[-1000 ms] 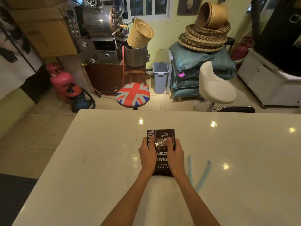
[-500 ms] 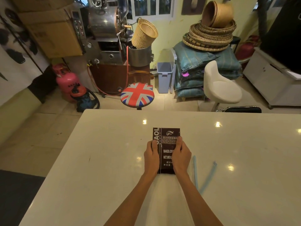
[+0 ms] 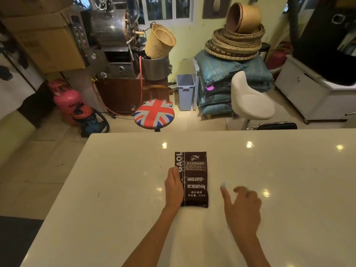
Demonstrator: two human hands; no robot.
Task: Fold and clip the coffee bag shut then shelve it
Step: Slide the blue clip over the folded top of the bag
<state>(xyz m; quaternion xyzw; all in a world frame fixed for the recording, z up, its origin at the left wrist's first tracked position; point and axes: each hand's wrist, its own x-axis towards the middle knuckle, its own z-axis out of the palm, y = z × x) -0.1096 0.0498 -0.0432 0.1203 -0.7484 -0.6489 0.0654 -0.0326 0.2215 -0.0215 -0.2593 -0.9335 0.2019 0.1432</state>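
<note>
The left hand [image 3: 174, 189] is pinning the coffee bag [image 3: 194, 179] flat on the tabletop [image 3: 289, 170], holding nothing, while the right hand [image 3: 243, 206], fingers [image 3: 224, 191] spread and empty, is reaching over the pale blue clip [image 3: 223, 185], which is best pinched at its middle.

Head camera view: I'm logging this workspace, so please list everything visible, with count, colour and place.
Coffee bag: one, dark brown, flat on the table centre.
Clip strip: one tip visible, light blue, right of the bag, mostly under the right hand.
Table: one, glossy cream.
Stool: one, Union Jack seat, beyond the table.
Chair: one, white, far right of the stool.
Bin: one, grey-blue, by the wall.
Gas cylinder: one, pink, left floor.
Roaster: one, steel, back left.
Woven baskets: a stack, tan, on teal sacks.
Left hand: on the bag's left edge.
Right hand: over the clip strip.
</note>
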